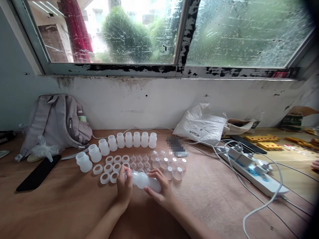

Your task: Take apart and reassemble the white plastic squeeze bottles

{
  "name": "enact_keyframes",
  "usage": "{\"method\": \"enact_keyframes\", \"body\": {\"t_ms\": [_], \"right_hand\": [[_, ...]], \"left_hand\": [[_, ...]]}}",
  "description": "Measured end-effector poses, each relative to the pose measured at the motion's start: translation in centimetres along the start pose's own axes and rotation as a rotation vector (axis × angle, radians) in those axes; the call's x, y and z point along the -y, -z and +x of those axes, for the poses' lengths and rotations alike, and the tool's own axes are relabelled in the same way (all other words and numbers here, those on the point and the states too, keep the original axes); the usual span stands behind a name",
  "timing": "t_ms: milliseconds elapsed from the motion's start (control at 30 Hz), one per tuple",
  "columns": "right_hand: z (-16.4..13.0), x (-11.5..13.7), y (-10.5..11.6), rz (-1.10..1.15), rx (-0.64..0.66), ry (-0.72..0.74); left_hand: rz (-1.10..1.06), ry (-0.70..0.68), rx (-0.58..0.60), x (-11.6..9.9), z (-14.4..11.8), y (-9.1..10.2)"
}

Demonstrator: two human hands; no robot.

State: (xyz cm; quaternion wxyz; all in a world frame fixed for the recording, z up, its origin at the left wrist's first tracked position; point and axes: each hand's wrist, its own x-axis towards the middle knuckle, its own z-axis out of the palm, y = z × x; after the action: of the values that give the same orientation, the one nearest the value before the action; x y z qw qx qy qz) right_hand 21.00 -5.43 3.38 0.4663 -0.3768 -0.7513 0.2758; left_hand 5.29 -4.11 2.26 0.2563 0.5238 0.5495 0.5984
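"From the head view, held how?"
"Sideways, just over the table (82, 199): one milky, waisted bottle (142, 180), pinched at the neck end by the left hand's (125, 186) fingers, gripped around the base by the right hand's (161, 187)."
"And counted?"
"Nine upright bottles (121, 140), nine rings (102, 180) in sight."

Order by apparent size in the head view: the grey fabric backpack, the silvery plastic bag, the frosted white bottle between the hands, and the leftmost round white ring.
1. Grey fabric backpack
2. Silvery plastic bag
3. Frosted white bottle, partly hidden
4. Leftmost round white ring
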Motion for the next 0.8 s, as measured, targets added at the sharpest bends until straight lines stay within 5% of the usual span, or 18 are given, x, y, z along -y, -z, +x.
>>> {"method": "enact_keyframes", "body": {"t_ms": [233, 600, 700, 800], "right_hand": [[-1.5, 0.3, -2.7, -0.002, 0.142, -0.038], [-0.2, 0.7, -2.1, 0.004, 0.126, 0.031], [0.4, 0.6, -1.3, -0.012, 0.059, -0.027], [2.5, -0.2, 0.8, -0.015, -0.187, -0.089]], "left_hand": [[-0.266, 0.221, -0.06, -0.7, 2.0, 0.6], [-0.11, -0.181, 0.354, -0.7, -1.0, 0.1], [-0.099, -0.234, 0.325, -0.8, -0.5, 0.5], [-0.041, -0.199, 0.235, -0.7, 0.4, 0.9]]}}
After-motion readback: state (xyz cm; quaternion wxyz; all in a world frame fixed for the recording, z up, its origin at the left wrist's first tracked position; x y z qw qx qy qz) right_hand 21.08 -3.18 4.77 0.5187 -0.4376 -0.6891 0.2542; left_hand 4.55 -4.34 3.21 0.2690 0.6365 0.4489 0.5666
